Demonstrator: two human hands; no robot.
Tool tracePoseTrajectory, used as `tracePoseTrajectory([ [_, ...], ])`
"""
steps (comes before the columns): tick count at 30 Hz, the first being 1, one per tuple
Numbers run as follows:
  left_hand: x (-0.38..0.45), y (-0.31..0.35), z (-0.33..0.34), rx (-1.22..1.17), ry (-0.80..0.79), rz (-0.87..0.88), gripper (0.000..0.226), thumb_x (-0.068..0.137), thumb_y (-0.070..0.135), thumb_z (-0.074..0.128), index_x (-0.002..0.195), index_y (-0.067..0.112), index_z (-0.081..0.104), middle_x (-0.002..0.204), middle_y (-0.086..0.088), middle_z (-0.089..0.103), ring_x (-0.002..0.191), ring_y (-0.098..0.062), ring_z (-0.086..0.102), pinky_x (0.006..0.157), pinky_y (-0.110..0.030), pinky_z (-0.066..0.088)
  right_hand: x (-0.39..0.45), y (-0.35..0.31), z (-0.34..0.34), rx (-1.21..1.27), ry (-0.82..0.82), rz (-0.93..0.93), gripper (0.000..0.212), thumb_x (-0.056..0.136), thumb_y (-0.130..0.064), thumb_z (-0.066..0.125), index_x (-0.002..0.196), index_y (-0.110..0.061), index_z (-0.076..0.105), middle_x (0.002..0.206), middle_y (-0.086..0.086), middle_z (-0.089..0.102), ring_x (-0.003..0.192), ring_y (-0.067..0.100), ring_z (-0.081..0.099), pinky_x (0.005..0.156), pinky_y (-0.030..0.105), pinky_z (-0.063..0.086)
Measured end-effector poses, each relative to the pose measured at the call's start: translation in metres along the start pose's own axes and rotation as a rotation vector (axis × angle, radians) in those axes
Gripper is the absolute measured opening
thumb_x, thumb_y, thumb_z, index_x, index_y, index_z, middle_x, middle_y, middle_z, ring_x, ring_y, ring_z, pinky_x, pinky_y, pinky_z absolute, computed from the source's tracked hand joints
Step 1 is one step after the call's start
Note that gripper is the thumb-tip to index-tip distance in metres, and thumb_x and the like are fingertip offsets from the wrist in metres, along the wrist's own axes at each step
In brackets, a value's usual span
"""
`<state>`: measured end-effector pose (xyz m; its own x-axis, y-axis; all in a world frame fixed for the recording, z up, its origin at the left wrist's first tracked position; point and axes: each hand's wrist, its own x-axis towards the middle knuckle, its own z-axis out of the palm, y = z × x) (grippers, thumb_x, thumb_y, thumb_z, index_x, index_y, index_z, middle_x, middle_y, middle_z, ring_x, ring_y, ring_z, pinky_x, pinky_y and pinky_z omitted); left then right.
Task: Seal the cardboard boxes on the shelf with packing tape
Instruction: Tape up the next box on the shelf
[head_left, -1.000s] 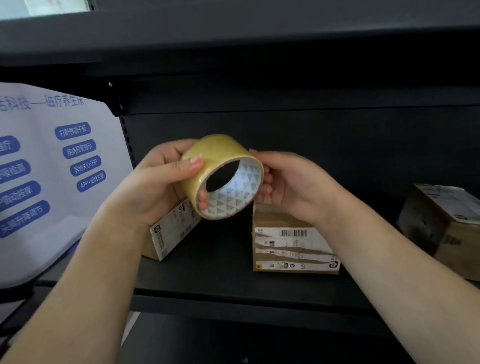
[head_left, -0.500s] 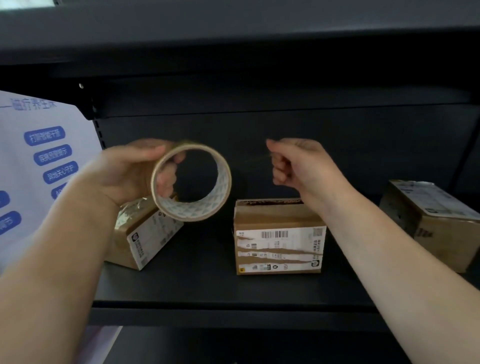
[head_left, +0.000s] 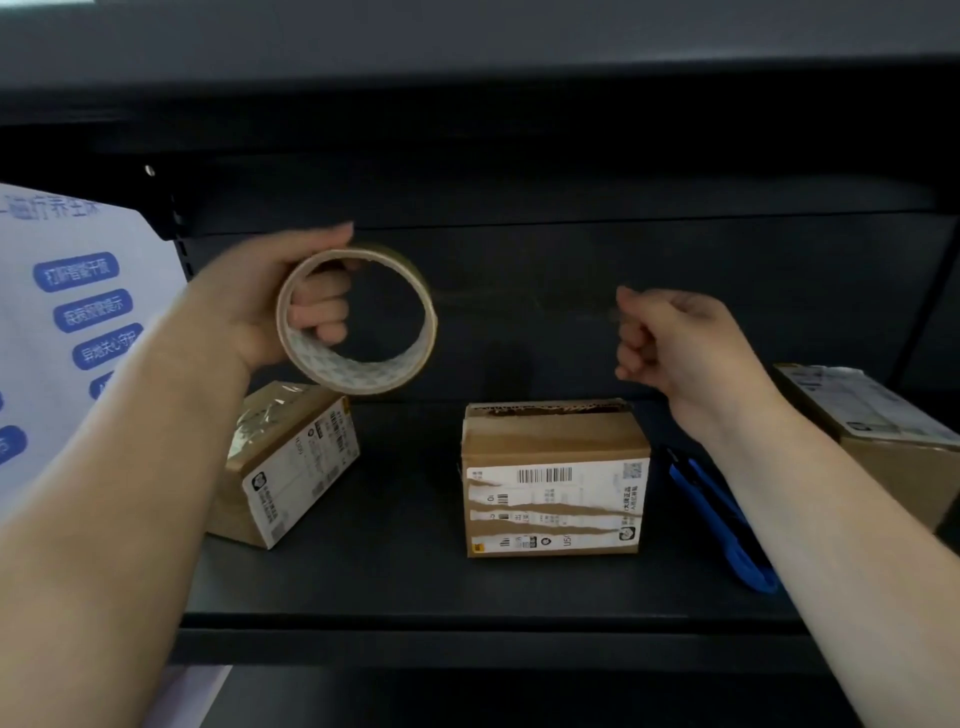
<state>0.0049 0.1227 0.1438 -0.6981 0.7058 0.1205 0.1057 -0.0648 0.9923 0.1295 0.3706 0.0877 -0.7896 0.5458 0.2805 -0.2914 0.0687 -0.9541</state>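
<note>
My left hand (head_left: 270, 306) grips the roll of clear packing tape (head_left: 358, 371), fingers through its core, held above the shelf. My right hand (head_left: 670, 338) pinches the free end of the tape, and a faint clear strip (head_left: 519, 293) stretches between roll and fingers. Below the strip stands the middle cardboard box (head_left: 553, 441) with a torn white label; its top flap edge looks rough at the back. A second cardboard box (head_left: 291, 457) sits tilted at the left under the roll. A third box (head_left: 883, 441) lies at the right, partly behind my right forearm.
A blue utility knife (head_left: 722, 525) lies on the dark shelf (head_left: 415, 582) between the middle and right boxes. Another dark shelf hangs overhead. A white poster with blue labels (head_left: 78, 312) stands at the left beside the shelf upright.
My hands have drawn apart: the right hand pulled the tape end to the right, lengthening the strip. The roll turned so its open core faces me. The blue knife came into view.
</note>
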Motion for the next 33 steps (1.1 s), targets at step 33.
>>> tracePoseTrajectory([
  [33,0.037,-0.041,-0.002,0.993,-0.031,-0.424,0.013,0.073,0.041,0.072,0.073,0.029,0.076,0.092,-0.008,0.072,0.091,-0.027,0.063,0.076,-0.035,0.049,-0.018,0.037,-0.039,-0.503,0.006,0.119,0.026,0.092,-0.018,0.054,0.071,-0.003,0.059,0.052,0.002,0.041,0.047,0.012,0.04,0.049,0.024,0.042],
])
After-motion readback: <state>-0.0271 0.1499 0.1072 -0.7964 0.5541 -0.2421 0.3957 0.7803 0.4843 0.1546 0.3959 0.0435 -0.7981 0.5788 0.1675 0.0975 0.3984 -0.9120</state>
